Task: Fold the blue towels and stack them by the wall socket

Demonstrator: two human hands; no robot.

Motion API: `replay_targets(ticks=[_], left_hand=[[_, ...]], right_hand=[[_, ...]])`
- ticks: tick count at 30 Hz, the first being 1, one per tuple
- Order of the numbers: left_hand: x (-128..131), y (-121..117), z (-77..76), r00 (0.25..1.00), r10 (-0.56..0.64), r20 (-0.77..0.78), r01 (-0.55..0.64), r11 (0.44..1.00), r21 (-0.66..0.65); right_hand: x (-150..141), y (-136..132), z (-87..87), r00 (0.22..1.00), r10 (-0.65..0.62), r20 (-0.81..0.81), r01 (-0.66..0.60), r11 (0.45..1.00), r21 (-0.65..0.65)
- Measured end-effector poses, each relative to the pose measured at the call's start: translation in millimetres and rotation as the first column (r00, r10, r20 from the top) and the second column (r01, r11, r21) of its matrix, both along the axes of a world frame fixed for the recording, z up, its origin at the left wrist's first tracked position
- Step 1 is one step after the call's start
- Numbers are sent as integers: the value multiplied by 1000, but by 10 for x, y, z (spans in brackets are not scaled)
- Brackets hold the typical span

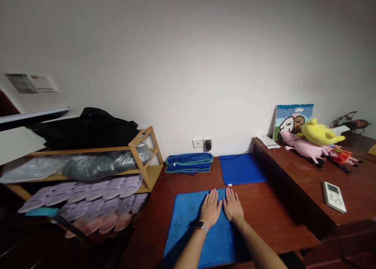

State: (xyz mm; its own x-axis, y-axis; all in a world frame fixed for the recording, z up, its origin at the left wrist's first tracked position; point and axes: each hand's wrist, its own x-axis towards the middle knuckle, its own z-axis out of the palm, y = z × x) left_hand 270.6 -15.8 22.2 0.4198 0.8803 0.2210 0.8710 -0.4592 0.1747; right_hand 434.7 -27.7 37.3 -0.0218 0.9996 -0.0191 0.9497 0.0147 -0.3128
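Observation:
A blue cloth [185,222] with a few dark stains lies spread on the reddish-brown table. My left hand [210,209] rests flat on its upper part, fingers stretched forward, a watch on the wrist. Close beside it, my right hand [233,204] lies palm down along the cloth's right edge, fingers extended. Neither hand grips anything. Behind them to the right is a second, darker blue cloth [243,169], laid flat with a small white tag. Folded blue cloths with green edging [189,163] are stacked at the back, against the wall.
On the left stands a wooden rack [152,171] with a black bag [88,130] and rows of slippers [98,188]. A higher brown desktop [305,179] on the right bears plush toys [319,134], a picture [293,118] and a white remote [334,197]. A black plug [208,145] sits in the wall socket.

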Motion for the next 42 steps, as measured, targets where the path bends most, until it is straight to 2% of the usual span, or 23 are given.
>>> replay_targets(ticks=[2, 4, 6, 10, 12, 14, 17, 22, 25, 29, 32, 34, 36, 39, 42], left_hand=[[114, -26, -70, 1000, -15, -15, 15, 999, -30], [-4, -43, -116, 999, 19, -27, -20, 999, -43], [-311, -46, -130, 993, 104, -48, -107, 992, -64], [-1134, -4, -75, 950, 291, -117, -301, 950, -80], [-1459, 32, -35, 932, 337, -130, -348, 935, -69], [-1653, 63, -10, 924, 359, -128, -369, 927, -63], [-1736, 82, -10, 923, 366, -117, -374, 926, -51], [-1685, 77, -42, 924, 365, -112, -370, 929, -29], [-1682, 78, -22, 924, 361, -124, -366, 930, -24], [-1709, 64, 76, 925, 353, -141, -357, 934, -3], [-1599, -1, 168, 936, 322, -144, -321, 946, 33], [-1351, -88, 204, 956, 268, -118, -262, 963, 65], [-940, -207, 201, 981, 174, -86, -167, 983, 79], [-184, -411, 133, 997, 13, -81, -11, 999, 30], [346, -572, 38, 997, 6, -72, -8, 1000, -30]], right_hand=[[0, 0, -2, 1000, -1, 0, 1, 1000, -2], [-2, 2, -7, 1000, -8, -1, 8, 1000, -4], [-2, 3, -12, 1000, -12, -2, 12, 1000, -7], [3, -3, -35, 1000, -14, -1, 14, 1000, 4], [6, -7, -53, 1000, -19, 1, 19, 1000, 13], [6, -6, -66, 1000, -20, 6, 20, 1000, 16], [-1, 10, -49, 1000, -20, 23, 20, 1000, 6], [-29, -42, 57, 998, -39, 42, 41, 997, -63], [-30, -215, 56, 999, -46, 27, 48, 998, -50], [-8, -485, -13, 1000, -17, -1, 17, 1000, -9], [0, -569, -26, 1000, -10, -23, 10, 1000, -10], [-3, -570, -10, 999, -12, -34, 12, 1000, -6], [-6, -558, 7, 999, -9, -32, 8, 1000, -3], [4, -554, 8, 1000, 5, -9, -5, 1000, 1], [20, -561, -11, 999, 50, 22, -50, 999, -2]])
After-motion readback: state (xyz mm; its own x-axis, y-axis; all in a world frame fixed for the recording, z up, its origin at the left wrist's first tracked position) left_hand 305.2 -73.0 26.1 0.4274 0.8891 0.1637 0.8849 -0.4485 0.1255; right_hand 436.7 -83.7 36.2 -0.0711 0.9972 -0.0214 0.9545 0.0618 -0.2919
